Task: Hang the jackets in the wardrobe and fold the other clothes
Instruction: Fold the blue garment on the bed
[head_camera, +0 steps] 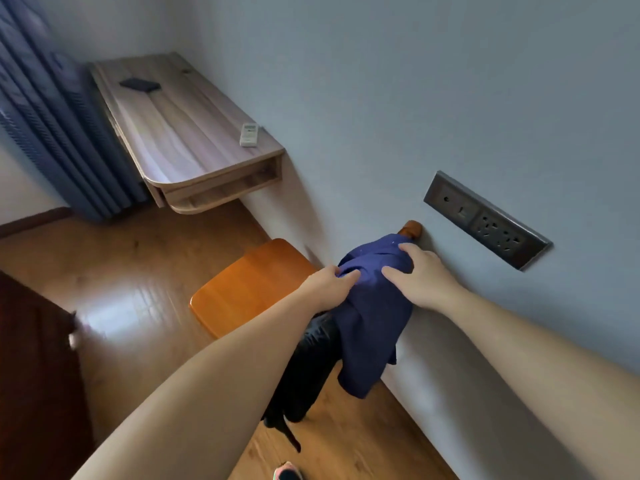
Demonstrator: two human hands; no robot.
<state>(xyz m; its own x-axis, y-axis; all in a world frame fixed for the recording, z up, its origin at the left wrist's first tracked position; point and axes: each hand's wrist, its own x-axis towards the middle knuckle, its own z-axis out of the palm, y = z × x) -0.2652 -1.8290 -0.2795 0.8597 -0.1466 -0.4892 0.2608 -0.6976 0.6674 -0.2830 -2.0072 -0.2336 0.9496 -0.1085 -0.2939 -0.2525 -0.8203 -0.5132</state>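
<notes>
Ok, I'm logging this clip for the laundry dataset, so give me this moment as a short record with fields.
setting: room with wood floor, wall-mounted wooden desk
garment handled: blue garment draped over the chair back
beneath it: black garment, hanging lower
chair: orange wooden chair against the wall
left hand: pinches the blue fabric
right hand: fingers curled on the blue fabric
desk items: white remote, dark flat object
wall: socket panel

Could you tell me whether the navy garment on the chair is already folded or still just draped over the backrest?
Draped, not folded: the navy garment hangs bunched over the chair backrest, with both hands gripping its top.
</notes>
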